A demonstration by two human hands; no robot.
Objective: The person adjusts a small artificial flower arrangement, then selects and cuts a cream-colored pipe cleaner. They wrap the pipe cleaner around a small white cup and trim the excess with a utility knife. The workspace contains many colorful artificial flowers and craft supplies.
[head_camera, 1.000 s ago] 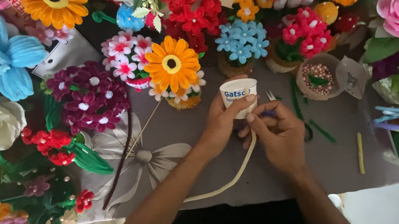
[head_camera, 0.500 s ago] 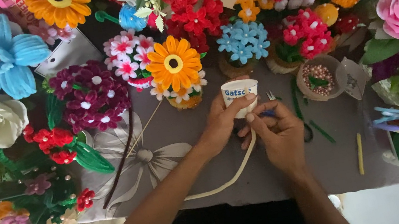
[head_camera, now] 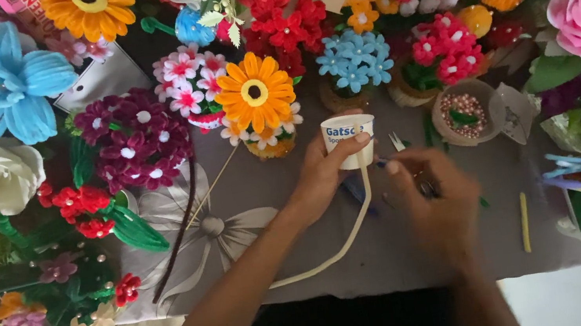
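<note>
my right hand [head_camera: 436, 197] has drifted right off the white cup [head_camera: 349, 140], blurred, grip unclear. my left hand [head_camera: 328, 172] clasps the cup upright, cream strip [head_camera: 351, 236] trailing toward me.

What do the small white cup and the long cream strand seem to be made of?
The white cup, held by the left hand, looks like matt paper: thin rolled rim, printed side. The cream strand looks like a fuzzy pipe cleaner, since it keeps a smooth curve; the exact material is unclear.
</note>
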